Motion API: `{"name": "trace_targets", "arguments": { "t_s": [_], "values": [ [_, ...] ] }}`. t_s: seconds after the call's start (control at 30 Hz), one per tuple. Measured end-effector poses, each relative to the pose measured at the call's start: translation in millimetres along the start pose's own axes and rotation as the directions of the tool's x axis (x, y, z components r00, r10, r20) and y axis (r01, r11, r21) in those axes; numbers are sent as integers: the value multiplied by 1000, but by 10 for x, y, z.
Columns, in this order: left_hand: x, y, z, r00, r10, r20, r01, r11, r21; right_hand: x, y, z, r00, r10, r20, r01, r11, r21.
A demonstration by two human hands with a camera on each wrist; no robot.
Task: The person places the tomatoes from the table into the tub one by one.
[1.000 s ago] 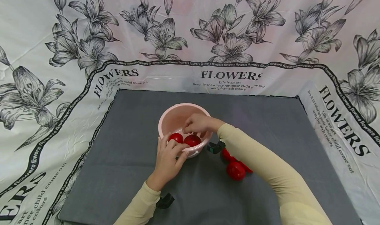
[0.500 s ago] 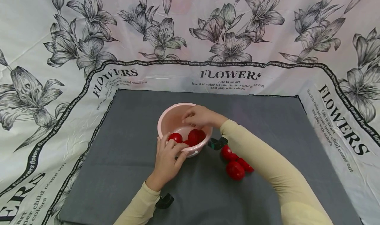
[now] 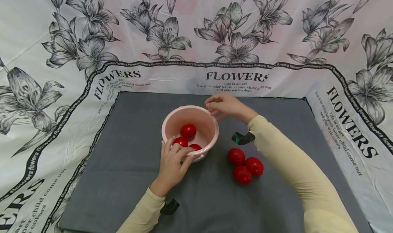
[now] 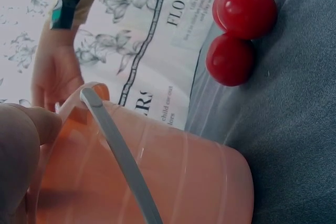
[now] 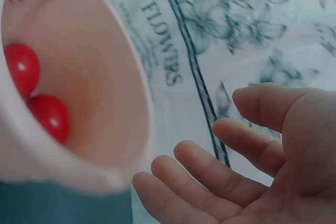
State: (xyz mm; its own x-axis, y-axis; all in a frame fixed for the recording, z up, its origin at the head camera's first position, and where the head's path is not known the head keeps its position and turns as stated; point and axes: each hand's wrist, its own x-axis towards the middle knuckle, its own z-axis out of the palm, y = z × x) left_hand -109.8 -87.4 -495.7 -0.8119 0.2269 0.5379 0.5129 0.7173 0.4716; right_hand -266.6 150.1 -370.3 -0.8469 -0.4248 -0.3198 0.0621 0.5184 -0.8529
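Note:
A pink bucket (image 3: pixel 173 115) with a grey handle (image 4: pixel 123 153) stands on the dark table. My left hand (image 3: pixel 174 164) grips its near rim, fingers over the edge into the bucket and thumb outside. Inside lie three shiny red, tomato-like balls (image 3: pixel 188 131), one partly hidden behind the left fingers. My right hand (image 3: pixel 228 106) is just beyond the bucket's far right rim, fingers spread and loosely bent, holding nothing; the palm shows in the right wrist view. Three more red balls (image 3: pixel 242 175) sit close together on the table to the right of the bucket.
The dark grey tabletop (image 3: pixel 122 192) extends around the bucket. Behind it and along both sides runs a white cloth (image 3: pixel 172 77) printed with flowers and lettering. Dark straps with small devices (image 3: pixel 243 138) are on both wrists.
My right hand has come out of the bucket, moving up and right past the rim. The red balls inside have shifted, with one now farther back. The left hand keeps its hold.

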Motion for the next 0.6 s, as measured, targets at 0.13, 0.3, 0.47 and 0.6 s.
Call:
{"name": "trace_targets", "arguments": {
  "t_s": [0.13, 0.3, 0.47, 0.6],
  "values": [
    [12, -1, 6, 1000, -3, 1, 3, 1000, -2, -146, 110, -236, 999, 20, -45, -17, 997, 70],
    [12, 4, -1, 1000, -2, -8, 2, 1000, 0, -430, 323, -496, 997, 39, -69, -31, 992, 118],
    [5, 16, -2, 1000, -2, -10, 2, 1000, -7, -770, 654, -698, 992, 74, -102, -62, 991, 119],
    [5, 26, -1, 1000, 6, -16, -6, 1000, -6, -1062, 981, -803, 987, 115, -115, -99, 986, 135]
  ]
}}
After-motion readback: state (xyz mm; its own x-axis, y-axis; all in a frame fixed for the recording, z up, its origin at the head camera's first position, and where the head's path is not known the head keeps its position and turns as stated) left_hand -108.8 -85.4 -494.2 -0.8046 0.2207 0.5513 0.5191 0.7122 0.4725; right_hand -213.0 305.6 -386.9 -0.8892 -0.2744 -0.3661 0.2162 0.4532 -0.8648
